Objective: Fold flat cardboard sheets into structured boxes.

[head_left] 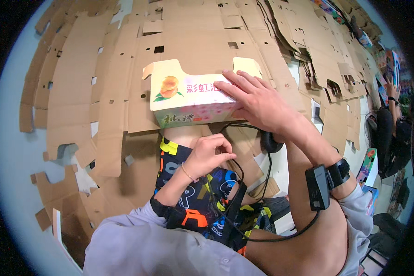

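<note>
A printed carton (pixel 198 97) with a peach picture, cream flaps and a pinkish front side sits before me, just beyond my crossed legs. Its back edge has a wide notch between two raised tabs. My right hand (pixel 260 99) lies on the carton's right part, fingers stretched flat across the top and thumb down at the front side. Closer to me, over my patterned shorts, my left hand (pixel 209 156) has thumb and fingers pinched together. A black cable (pixel 242 177) runs right by its fingertips; whether they hold it or something small cannot be told.
Flattened brown cardboard sheets (pixel 188 27) cover the floor ahead, with cutouts and raised edges. A black rounded device (pixel 271 141) hangs near my right knee. A black box (pixel 318 187) is strapped by my right wrist. At far right, another person's hand (pixel 391 89) shows near colourful packages.
</note>
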The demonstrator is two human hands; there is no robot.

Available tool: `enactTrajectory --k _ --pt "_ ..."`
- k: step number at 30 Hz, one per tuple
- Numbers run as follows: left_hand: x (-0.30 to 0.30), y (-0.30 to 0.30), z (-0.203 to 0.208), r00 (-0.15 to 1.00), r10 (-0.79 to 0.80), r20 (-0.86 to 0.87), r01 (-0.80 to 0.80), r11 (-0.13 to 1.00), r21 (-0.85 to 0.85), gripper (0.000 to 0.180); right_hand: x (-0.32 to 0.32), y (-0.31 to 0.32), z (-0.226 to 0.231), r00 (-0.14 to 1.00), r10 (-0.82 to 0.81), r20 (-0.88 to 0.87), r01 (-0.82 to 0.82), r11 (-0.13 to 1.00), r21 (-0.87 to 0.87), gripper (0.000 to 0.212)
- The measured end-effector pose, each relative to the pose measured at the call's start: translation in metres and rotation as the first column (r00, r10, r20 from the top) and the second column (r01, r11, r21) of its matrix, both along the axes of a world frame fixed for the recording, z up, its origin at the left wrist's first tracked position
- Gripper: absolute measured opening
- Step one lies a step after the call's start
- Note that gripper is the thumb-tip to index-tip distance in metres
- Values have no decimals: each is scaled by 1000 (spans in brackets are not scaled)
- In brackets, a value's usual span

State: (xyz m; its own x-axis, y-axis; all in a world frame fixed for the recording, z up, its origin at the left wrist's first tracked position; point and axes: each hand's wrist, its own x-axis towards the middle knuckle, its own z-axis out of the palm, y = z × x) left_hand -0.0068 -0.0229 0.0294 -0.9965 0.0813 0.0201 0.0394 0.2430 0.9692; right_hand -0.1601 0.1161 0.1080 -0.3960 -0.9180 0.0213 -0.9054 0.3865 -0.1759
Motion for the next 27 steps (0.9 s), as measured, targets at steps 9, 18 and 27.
enactTrajectory --k 9,18,27 --pt "1 7 -4 998 -46 51 45 999 27 12 0 6 -1 1000 -2 -15 2 1000 -5 75" --pt "0 5 -8 962 -264 -63 240 935 -261 21 0 4 -6 993 21 -117 -35 992 -122 69" --pt "2 5 -7 942 -323 -96 273 898 -344 26 -3 -10 -18 984 18 180 -1 995 -97 50"
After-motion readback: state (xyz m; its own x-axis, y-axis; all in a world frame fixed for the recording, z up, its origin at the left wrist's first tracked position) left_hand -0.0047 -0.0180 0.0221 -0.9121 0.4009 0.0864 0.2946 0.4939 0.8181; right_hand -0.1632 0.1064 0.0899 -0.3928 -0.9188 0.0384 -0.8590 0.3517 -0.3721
